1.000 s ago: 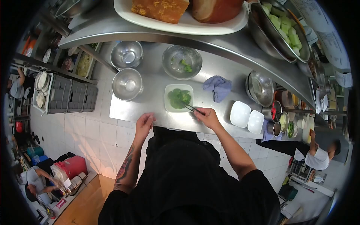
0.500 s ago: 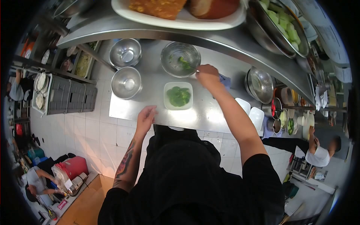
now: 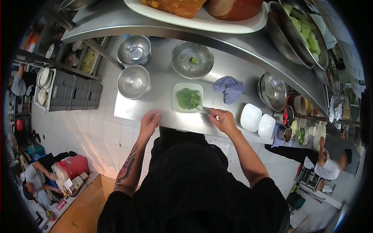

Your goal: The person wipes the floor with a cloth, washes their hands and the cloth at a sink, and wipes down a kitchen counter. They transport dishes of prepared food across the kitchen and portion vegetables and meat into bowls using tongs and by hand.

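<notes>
My right hand (image 3: 224,120) grips thin metal tweezers (image 3: 203,110), whose tips reach the broccoli (image 3: 187,98) in a square white bowl (image 3: 175,106). Behind that bowl, a perforated metal bowl (image 3: 178,70) holds a small broccoli floret (image 3: 193,60) and a few green bits. My left hand (image 3: 150,121) hovers at the table's front edge, holding nothing, its fingers loosely bent and apart from the thumb. A crumpled blue cloth (image 3: 229,89) lies to the right of the white bowl.
Metal bowls (image 3: 134,82) stand on the left of the steel table (image 3: 155,106). Two white dishes (image 3: 251,117) and stacked metal bowls (image 3: 274,91) are at the right. Overhead, a shelf (image 3: 155,31) bears a white platter (image 3: 186,21). Another person (image 3: 330,165) works at far right.
My right hand has moved from the perforated bowl toward me, bringing the tweezers to the white bowl's broccoli. The perforated bowl holds less broccoli. My left hand stays near the table edge.
</notes>
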Demonstrator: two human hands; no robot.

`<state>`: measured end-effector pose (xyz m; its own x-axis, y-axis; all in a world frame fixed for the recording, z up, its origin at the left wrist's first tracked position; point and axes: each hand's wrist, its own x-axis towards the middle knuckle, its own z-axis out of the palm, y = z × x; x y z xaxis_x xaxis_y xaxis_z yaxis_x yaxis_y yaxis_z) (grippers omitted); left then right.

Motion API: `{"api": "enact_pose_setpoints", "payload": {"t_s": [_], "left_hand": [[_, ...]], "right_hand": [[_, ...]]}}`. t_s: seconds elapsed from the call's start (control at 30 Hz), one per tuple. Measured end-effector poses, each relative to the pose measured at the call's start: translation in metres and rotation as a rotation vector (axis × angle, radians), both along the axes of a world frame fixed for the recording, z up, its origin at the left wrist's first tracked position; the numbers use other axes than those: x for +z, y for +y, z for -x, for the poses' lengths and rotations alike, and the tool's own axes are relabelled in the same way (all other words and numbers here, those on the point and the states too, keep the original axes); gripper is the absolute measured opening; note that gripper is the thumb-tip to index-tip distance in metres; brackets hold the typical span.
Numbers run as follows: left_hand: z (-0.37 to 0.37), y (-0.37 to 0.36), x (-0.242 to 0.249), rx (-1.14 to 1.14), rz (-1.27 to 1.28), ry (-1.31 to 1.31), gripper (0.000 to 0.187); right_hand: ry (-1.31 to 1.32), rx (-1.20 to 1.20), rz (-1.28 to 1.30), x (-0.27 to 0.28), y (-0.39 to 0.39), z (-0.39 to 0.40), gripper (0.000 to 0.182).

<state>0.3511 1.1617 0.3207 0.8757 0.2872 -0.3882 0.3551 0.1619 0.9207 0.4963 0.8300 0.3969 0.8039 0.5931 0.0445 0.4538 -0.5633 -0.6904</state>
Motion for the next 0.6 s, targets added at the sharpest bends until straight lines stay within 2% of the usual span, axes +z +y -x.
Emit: {"api": "enact_pose_setpoints", "payload": {"t_s": [0.07,0.2,0.27,0.33,0.43,0.57,0.6], "left_hand": [[-0.004,0.0,0.005,-0.001,0.019,0.009,0.026],[-0.011,-0.003,0.009,-0.011,-0.011,-0.018,0.026],[-0.011,-0.004,0.006,-0.015,-0.008,-0.015,0.025],[-0.01,-0.006,0.007,-0.025,-0.011,-0.02,0.024],[-0.009,-0.006,0.014,-0.019,-0.005,-0.026,0.024],[0.006,0.0,0.017,0.036,-0.025,-0.027,0.025],[0.011,0.003,0.016,0.048,-0.024,-0.023,0.025]], "right_hand": [[-0.02,0.007,0.07,0.025,0.004,-0.005,0.03],[-0.153,-0.122,0.134,0.069,0.034,-0.063,0.029],[-0.206,-0.156,0.333,0.063,0.062,-0.099,0.028],[-0.211,-0.157,0.413,0.041,0.089,-0.132,0.026],[-0.2,-0.202,0.413,0.02,0.115,-0.15,0.025],[-0.173,-0.147,0.389,0.021,0.094,-0.149,0.027],[-0.161,-0.064,0.241,0.025,0.079,-0.14,0.027]]}}
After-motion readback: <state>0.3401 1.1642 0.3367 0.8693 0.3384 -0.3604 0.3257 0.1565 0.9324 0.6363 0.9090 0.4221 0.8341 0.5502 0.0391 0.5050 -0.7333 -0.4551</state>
